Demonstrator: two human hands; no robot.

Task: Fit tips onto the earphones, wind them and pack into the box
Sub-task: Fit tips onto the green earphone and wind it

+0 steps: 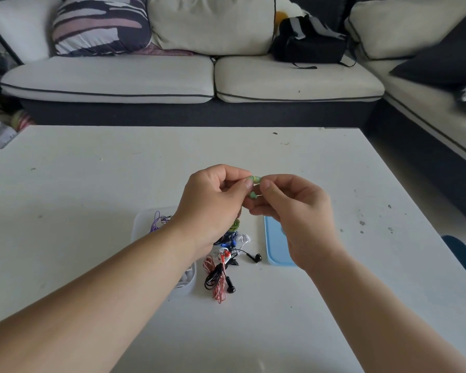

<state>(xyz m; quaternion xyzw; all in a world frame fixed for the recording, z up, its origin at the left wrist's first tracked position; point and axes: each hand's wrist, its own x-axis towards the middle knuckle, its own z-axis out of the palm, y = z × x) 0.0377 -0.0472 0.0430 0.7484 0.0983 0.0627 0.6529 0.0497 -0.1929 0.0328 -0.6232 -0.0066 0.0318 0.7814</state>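
The green earbud (255, 179) sits between the fingertips of both hands, raised above the white table (65, 200). The left hand (215, 203) pinches it from one side and the right hand (293, 211) from the other. A second green bud (252, 195) is just below, perhaps held by the right thumb. Underneath lies a pile of earphones (222, 267), between the clear box (184, 289) and the blue lid (276, 249).

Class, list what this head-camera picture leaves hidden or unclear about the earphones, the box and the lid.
1. Green earphones, head view: tiny, pinched by the left hand and right hand; whether a tip is fitted cannot be told.
2. Box, head view: the left forearm covers most of it.
3. Blue lid, head view: the right hand hides its right part.
4. Earphone pile, head view: tangled, so the count is unclear.
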